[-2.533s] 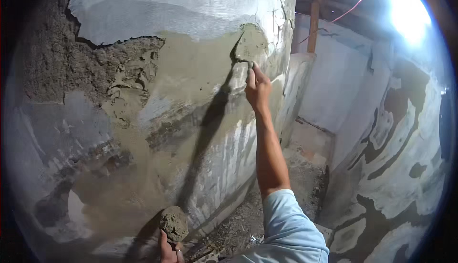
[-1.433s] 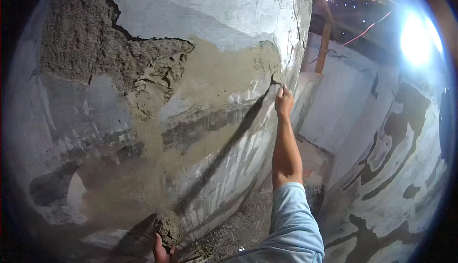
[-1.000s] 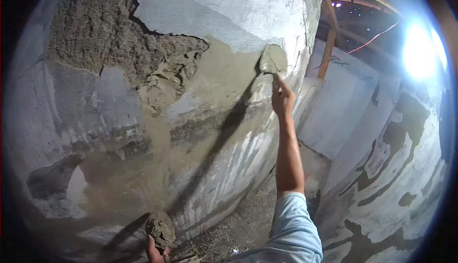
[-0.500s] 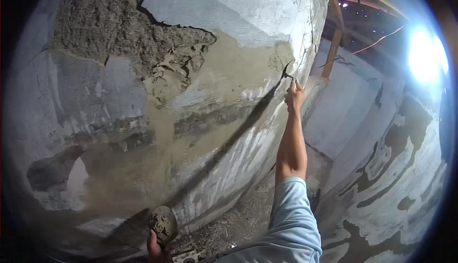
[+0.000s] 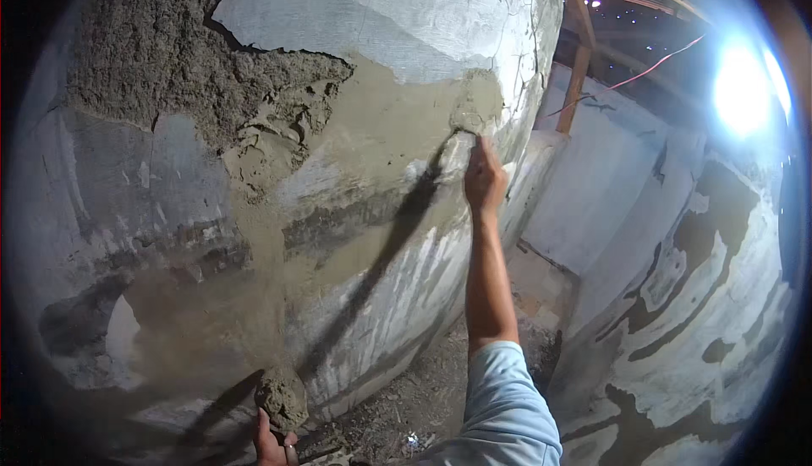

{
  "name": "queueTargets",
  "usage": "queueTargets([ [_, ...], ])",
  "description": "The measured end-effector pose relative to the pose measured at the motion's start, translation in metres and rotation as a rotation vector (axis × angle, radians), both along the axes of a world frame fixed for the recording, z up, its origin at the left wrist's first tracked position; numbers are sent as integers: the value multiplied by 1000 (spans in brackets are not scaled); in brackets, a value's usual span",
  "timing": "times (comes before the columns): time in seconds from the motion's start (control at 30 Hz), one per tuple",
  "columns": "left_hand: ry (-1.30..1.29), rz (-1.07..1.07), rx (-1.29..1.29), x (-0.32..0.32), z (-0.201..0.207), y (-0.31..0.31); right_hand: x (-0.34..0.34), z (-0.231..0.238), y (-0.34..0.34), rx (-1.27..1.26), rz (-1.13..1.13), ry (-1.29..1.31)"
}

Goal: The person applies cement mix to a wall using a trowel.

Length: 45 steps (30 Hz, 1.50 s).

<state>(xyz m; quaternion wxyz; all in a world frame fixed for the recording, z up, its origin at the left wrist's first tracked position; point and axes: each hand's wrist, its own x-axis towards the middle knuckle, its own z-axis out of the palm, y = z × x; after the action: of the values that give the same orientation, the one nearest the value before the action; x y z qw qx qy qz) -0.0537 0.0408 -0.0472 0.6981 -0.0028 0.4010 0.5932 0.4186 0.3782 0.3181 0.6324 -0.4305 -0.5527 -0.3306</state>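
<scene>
My right hand (image 5: pixel 486 180) is stretched up and closed round a small trowel (image 5: pixel 463 131), mostly hidden by the fingers. Its blade lies against a patch of wet mortar (image 5: pixel 479 101) near the wall's right edge. Low in the view, my left hand (image 5: pixel 272 447) holds a rounded lump of grey-brown mortar (image 5: pixel 282 398), thumb on its near left side and a ringed finger beside it. Whether a board or pan supports the lump is hidden. Smoothed damp mortar (image 5: pixel 393 115) covers a band of the cracked wall (image 5: pixel 330 9) left of the trowel.
At upper left, a rough bare area (image 5: pixel 161 52) has a broken plaster edge. Another stained wall (image 5: pixel 677 297) stands to the right, beneath a bright lamp (image 5: pixel 742 90). A wooden post (image 5: pixel 576 85) and a red cord (image 5: pixel 647 70) are behind. Rubble (image 5: pixel 406 407) covers the ground.
The whole view has shifted, so the wall sits farther left in it. My right hand has turned, and the trowel blade lies flatter against the mortar. My left hand still holds the lump.
</scene>
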Motion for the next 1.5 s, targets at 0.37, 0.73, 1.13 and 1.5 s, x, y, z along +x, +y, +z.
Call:
queueTargets([
  [0.37, 243, -97, 153, -5, 2, -9, 66, -3, 48, -287, 466, 653],
  [0.73, 112, -120, 20, 13, 22, 20, -44, -23, -34, -149, 287, 51],
  [1.13, -238, -150, -244, -7, -25, 5, 93, -17, 51, -39, -190, 267],
  [1.5, 158, 23, -36, -6, 2, 12, -52, -44, -35, -162, 419, 101],
])
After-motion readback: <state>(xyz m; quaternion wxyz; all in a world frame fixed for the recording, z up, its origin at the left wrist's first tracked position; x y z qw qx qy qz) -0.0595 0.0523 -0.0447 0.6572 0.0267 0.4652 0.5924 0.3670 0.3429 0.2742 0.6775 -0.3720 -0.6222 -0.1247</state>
